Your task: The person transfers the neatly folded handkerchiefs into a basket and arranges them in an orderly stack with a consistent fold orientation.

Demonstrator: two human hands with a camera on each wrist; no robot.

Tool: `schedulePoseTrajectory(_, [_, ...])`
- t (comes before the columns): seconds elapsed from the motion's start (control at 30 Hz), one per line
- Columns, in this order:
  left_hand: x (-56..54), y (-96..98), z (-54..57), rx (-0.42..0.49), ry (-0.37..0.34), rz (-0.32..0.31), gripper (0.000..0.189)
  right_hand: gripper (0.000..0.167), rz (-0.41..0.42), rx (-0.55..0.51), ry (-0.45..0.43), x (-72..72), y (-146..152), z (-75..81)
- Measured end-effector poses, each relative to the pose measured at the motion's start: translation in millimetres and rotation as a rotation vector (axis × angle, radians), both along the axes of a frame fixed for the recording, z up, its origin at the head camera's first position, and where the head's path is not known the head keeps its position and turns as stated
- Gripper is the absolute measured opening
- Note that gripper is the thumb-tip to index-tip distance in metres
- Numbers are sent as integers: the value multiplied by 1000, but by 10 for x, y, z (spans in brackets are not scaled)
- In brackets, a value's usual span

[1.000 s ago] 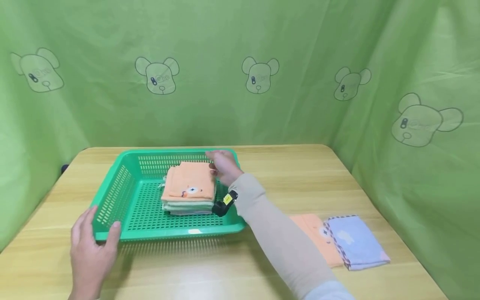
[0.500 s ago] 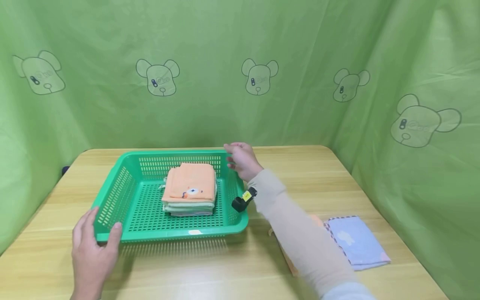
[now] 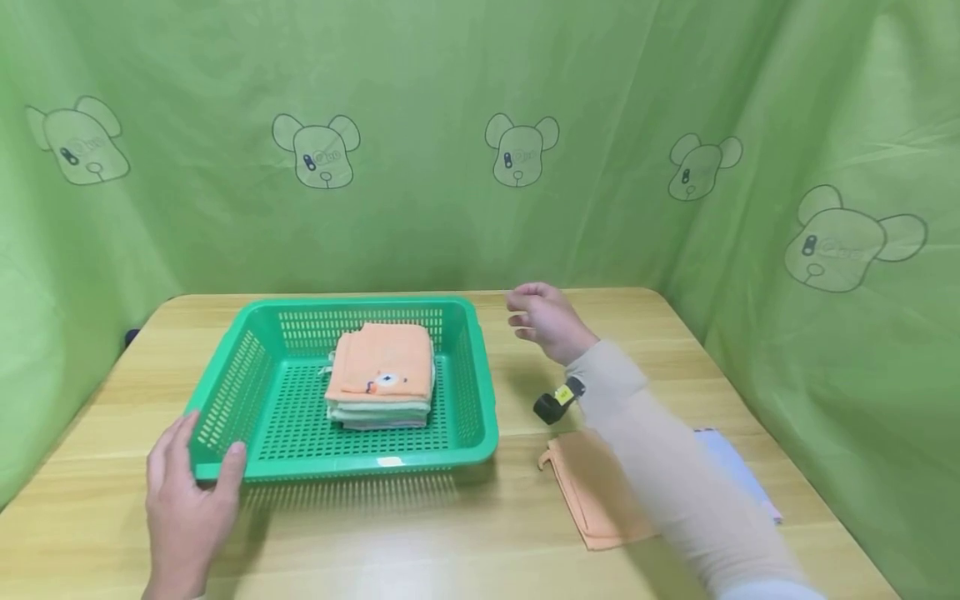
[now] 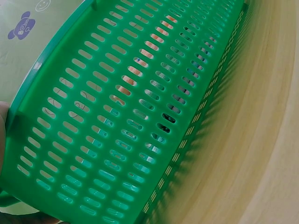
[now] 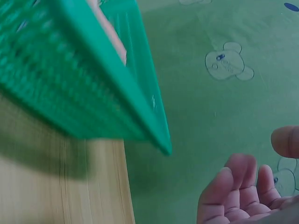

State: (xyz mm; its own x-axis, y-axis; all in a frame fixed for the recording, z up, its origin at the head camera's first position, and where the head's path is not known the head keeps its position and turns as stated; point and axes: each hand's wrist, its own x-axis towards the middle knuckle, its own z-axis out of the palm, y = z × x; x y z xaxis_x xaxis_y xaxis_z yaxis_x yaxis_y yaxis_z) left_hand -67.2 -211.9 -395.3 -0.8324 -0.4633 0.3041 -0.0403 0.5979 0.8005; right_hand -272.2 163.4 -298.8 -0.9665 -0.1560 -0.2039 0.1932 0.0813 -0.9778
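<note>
A green plastic basket [image 3: 330,469] with slotted walls stands on the left of the table. In it lies a stack of folded small towels [image 3: 384,358], an orange one with an embroidered face on top and paler ones beneath. My left hand [image 3: 186,512] holds the basket's near left corner, thumb at the front rim and fingers along the left side. Right of the basket, my right hand [image 3: 553,323] hangs in the air with loosely bent fingers. Its fingers and thumb stand apart with nothing between them in the right wrist view.
On the table's right side lie a folded orange towel [image 3: 596,504] and a folded blue towel [image 3: 731,462], both partly hidden under the right sleeve [image 3: 675,467]. Green curtains [image 3: 420,225] with bear-head prints enclose the wooden table [image 3: 375,550].
My right hand has left the towel stack in the basket and moved right, past the basket's right rim, with nothing in it. The left hand stays at the corner.
</note>
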Motion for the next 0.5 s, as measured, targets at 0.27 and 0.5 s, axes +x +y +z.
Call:
schedulePoseTrajectory(0.27, [-18,4,10,-4,5,-10,66,41,54,197,49,15,379,-13])
schedulePoseTrajectory(0.5, [7,8,13,0,7,-1,66,46,196,332,73,45,624,11])
